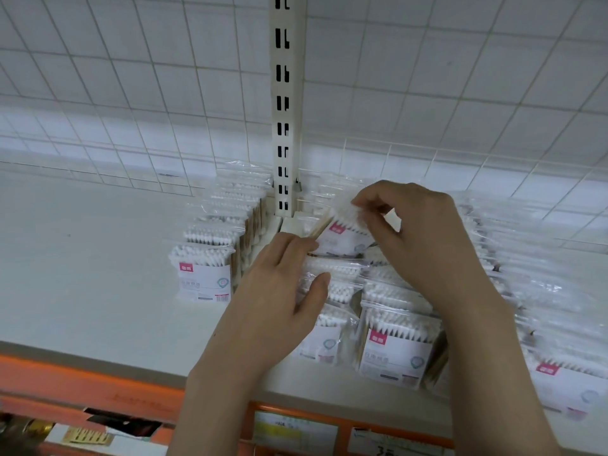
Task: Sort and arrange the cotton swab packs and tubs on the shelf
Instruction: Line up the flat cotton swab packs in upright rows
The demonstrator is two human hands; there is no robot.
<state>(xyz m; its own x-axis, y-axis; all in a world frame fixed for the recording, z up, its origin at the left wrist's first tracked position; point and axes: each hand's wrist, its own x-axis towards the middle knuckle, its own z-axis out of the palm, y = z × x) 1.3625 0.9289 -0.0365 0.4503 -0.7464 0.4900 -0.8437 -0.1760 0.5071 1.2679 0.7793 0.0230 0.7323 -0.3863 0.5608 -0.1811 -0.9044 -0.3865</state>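
At left centre of the frame, a tidy row of cotton swab packs (210,255) in crinkled clear plastic stands on the smooth white shelf (82,274), just left of the slotted metal upright (284,103). At centre, the left hand (279,297) lies with fingers nearly straight, thumb and fingertips pressing against a flat pack (332,268) in the middle pile. Right of it, the right hand (424,238) pinches a tilted pack (345,232) by its white-tipped top, fingers curled. Further packs (398,350) with pink labels crowd the lower right, before the wire grid back panel (460,77).
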